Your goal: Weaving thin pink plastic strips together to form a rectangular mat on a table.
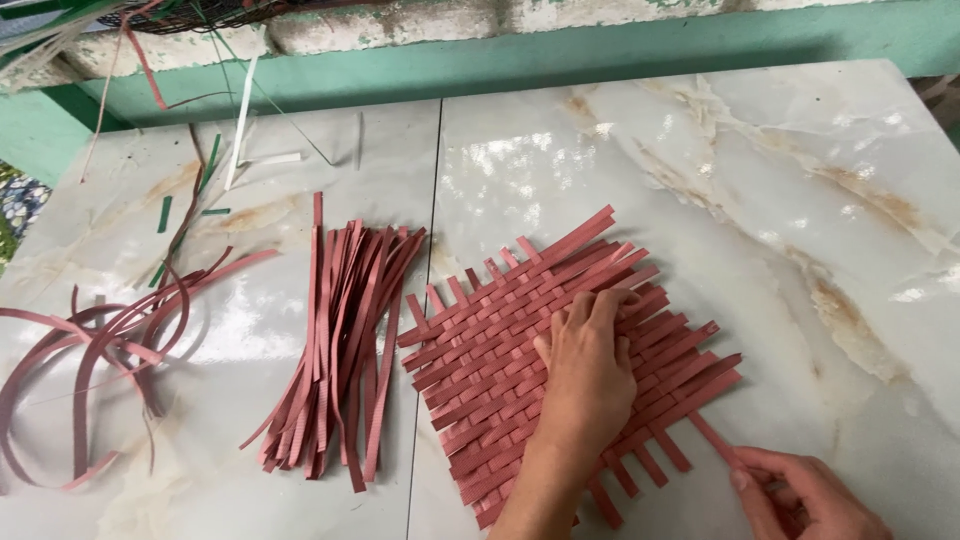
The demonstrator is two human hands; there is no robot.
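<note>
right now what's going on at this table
A person is weaving flat reddish strips into a mat on a marble-look table. The left hand presses flat on the mat, while the right hand pinches the end of one strip sticking out of its lower right edge. A bundle of cut strips lies left of the mat, with loose curled strips further left.

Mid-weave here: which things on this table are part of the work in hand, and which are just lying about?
In use:
- woven red mat, pressed flat by the left hand
- red strip at the mat's edge, pinched by the right hand
- pile of straight red strips, probably the supply

Lying about:
- curled red strips
- green scraps
- white strips
</note>
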